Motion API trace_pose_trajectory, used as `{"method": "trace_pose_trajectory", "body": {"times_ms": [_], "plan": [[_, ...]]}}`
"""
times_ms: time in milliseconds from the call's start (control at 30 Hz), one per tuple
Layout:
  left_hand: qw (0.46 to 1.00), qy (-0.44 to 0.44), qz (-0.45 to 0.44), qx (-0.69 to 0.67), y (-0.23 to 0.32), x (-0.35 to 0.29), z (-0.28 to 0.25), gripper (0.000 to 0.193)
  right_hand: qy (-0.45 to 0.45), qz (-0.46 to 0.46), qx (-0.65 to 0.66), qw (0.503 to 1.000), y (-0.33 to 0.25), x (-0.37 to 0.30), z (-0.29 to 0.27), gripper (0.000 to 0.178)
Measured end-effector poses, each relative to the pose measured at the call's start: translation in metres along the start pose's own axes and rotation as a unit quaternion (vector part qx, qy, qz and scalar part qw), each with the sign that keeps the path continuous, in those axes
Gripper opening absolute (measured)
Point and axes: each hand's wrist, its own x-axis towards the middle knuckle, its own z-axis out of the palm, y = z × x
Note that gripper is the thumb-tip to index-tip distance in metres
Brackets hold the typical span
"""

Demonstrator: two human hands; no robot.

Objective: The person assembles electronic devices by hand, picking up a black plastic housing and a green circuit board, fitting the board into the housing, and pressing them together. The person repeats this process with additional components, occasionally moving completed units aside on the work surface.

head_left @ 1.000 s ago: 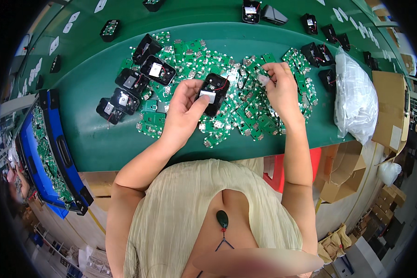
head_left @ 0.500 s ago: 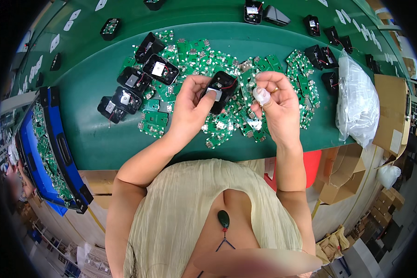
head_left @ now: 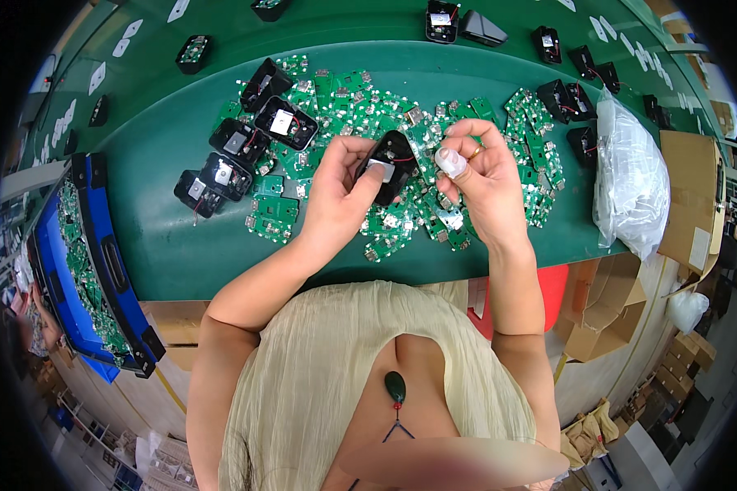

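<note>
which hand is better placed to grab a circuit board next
Probably the right hand: it is by the green circuit boards with thumb and index finger parted, while the left hand grips an open black casing.

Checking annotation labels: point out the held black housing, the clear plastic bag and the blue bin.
Held black housing (head_left: pixel 400 171): head view, dark interior.
Clear plastic bag (head_left: pixel 633 180): head view, middle of its bulge.
Blue bin (head_left: pixel 96 192): head view, side wall.

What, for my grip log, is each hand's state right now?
Left hand: closed on a black casing.
Right hand: partly curled, white covering on the thumb; whether it holds anything cannot be told.
</note>
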Motion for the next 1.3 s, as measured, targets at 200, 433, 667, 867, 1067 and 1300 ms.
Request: {"method": "trace_pose_trajectory", "body": {"times_ms": [200,433,667,867,1067,1300], "plan": [[1.0,-0.003,0.001,-0.009,0.0,-0.001,0.0,0.015,-0.019,0.013,0.003,1.0,0.002,-0.002,-0.003,0.026],[1.0,-0.026,-0.004,-0.012,0.004,-0.003,0.001,0.021,-0.012,-0.013,-0.063,0.998,0.011,-0.009,0.006,0.027],[0.998,-0.004,-0.055,-0.015,0.007,-0.005,0.007,0.032,0.016,-0.125,-0.287,0.95,0.013,-0.013,0.011,0.023],[0.991,-0.034,-0.083,0.097,0.008,-0.007,0.004,0.032,0.061,-0.244,-0.316,0.915,0.017,-0.009,0.011,0.011],[0.906,0.007,0.277,0.32,0.007,0.004,-0.001,0.024,0.047,-0.308,-0.45,0.837,0.015,-0.009,0.008,0.009],[0.902,0.046,0.273,0.331,0.02,-0.003,0.012,0.017,-0.04,-0.365,-0.695,0.618,-0.017,-0.014,0.017,0.019]]}}
